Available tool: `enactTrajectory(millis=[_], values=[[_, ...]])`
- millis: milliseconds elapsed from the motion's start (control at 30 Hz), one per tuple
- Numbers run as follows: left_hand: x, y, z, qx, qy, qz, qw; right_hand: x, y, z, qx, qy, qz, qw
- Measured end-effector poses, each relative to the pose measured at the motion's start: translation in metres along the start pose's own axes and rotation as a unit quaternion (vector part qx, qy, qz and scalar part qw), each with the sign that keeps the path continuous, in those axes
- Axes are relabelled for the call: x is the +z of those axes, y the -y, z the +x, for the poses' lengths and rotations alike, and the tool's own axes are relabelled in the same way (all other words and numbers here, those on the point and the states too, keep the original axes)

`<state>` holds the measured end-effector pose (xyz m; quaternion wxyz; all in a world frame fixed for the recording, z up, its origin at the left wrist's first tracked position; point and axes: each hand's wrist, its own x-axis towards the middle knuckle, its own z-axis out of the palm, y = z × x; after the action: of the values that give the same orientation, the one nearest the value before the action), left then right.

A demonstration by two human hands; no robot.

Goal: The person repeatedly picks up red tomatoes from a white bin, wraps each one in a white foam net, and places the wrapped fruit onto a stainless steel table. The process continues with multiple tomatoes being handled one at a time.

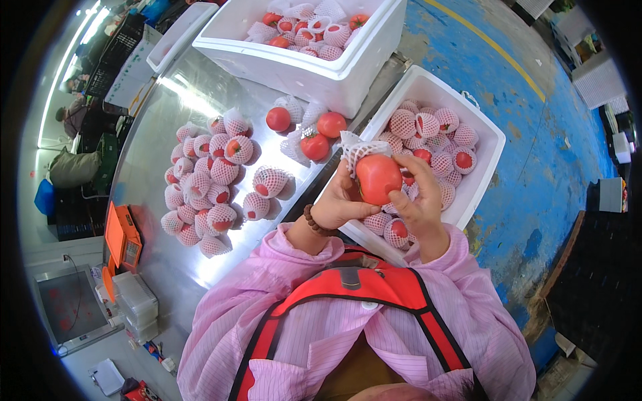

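Observation:
A bare red tomato [379,179] is held between both hands, above the near white foam box [474,195]. My left hand [335,203] grips it from the left, with a white foam net sleeve [362,150] bunched at its upper left side. My right hand [420,200] has its thumb and fingers on the tomato's right side. Below the hands, several netted tomatoes [446,120] fill much of that box. To the left, on the metal table, lie three tomatoes partly out of their nets, among them a red tomato [315,147].
A heap of netted tomatoes [203,180] covers part of the metal table [155,130]. Another foam box [301,70] of tomatoes stands at the far side. An orange scale [123,235] and clear plastic containers [135,301] are at the left. Blue floor [541,150] lies to the right.

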<state>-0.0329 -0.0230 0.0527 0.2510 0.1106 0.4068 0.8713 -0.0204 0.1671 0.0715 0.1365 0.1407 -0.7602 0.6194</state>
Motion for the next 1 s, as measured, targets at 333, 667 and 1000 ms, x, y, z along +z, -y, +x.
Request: enactTrajectory(millis=[333, 667, 1000], values=[[0.001, 0.006, -0.003, -0.015, 0.004, 0.025, 1.0, 0.018, 0.014, 0.001, -0.044, -0.024, -0.056, 0.997], [0.003, 0.009, -0.005, -0.014, -0.003, -0.13, 0.991, 0.01, -0.004, 0.006, -0.014, -0.074, -0.003, 0.997], [-0.027, 0.014, 0.003, -0.044, -0.09, -0.245, 0.964, 0.018, -0.072, -0.011, 0.326, 0.014, 0.246, 0.913]])
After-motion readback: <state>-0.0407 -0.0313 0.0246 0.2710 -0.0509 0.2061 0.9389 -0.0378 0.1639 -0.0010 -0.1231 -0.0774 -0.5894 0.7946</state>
